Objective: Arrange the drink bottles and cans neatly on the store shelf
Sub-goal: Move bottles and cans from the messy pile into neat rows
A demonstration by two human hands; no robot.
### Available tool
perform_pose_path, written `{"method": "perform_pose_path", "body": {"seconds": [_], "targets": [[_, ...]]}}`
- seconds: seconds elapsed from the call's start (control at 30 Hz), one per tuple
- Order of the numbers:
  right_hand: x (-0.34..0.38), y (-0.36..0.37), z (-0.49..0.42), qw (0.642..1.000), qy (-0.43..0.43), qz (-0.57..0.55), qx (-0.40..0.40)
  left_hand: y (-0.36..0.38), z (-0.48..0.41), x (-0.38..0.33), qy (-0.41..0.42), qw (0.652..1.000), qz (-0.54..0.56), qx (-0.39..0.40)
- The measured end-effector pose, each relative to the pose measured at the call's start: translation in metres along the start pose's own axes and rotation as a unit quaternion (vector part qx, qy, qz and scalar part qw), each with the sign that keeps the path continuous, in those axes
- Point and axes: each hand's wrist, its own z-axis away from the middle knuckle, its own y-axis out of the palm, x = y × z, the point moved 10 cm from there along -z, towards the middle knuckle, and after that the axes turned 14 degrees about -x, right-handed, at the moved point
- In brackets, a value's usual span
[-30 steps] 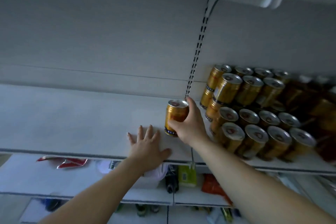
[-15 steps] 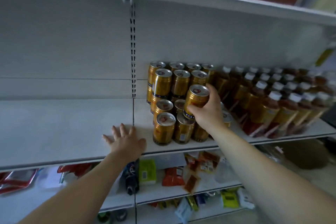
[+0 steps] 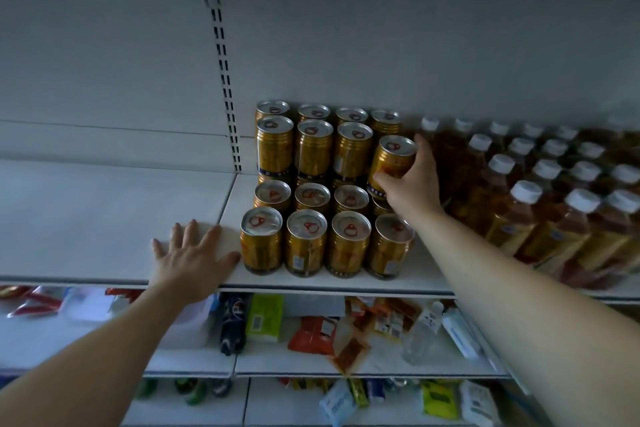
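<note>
Right hand around ribbed gold can

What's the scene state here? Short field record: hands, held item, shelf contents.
left hand: left hand flat, palm down, on the white metal shelf, beside the front-left can
right hand: right hand gripping a gold ribbed drink can
held can position: upper tier, right column, in line with the front stacked row
can block: gold cans four across, two tiers at the back
right of cans: amber drink bottles with white caps, in rows
left of cans: bare shelf
lower shelves: mixed packets, unsorted
</note>
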Motion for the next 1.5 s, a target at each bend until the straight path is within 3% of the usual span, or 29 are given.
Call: {"method": "perform_pose_path", "body": {"seconds": [0.43, 0.57, 0.63, 0.67, 0.73, 0.8, 0.93, 1.37, 1.5], "targets": [[-0.014, 0.034, -0.034, 0.999, -0.013, -0.003, 0.049, 0.000, -0.001, 0.003, -0.011, 1.000, 0.000, -0.011], [-0.014, 0.033, -0.031, 0.997, 0.026, -0.008, 0.069, 0.007, -0.003, 0.004, -0.018, 0.998, 0.004, 0.053], [-0.013, 0.027, -0.020, 0.996, 0.049, 0.020, 0.074, 0.003, -0.003, 0.006, -0.038, 0.993, 0.056, 0.095], [-0.011, 0.020, -0.011, 0.995, 0.045, 0.043, 0.072, -0.007, -0.003, 0.005, -0.072, 0.983, 0.141, 0.097], [-0.002, 0.009, 0.012, 0.991, -0.007, 0.102, 0.083, -0.040, -0.004, -0.010, -0.115, 0.935, 0.333, 0.038], [0.008, 0.007, 0.041, 0.970, -0.083, 0.184, 0.139, -0.066, -0.001, -0.045, -0.080, 0.905, 0.417, -0.004], [-0.005, 0.011, 0.084, 0.910, -0.125, 0.302, 0.255, -0.056, 0.003, -0.084, -0.061, 0.914, 0.401, 0.002], [-0.031, 0.020, 0.088, 0.887, -0.134, 0.345, 0.276, -0.076, 0.004, -0.100, -0.017, 0.946, 0.318, -0.065], [-0.031, 0.020, 0.089, 0.881, -0.133, 0.354, 0.284, -0.071, 0.004, -0.100, -0.032, 0.950, 0.310, -0.027]]}}
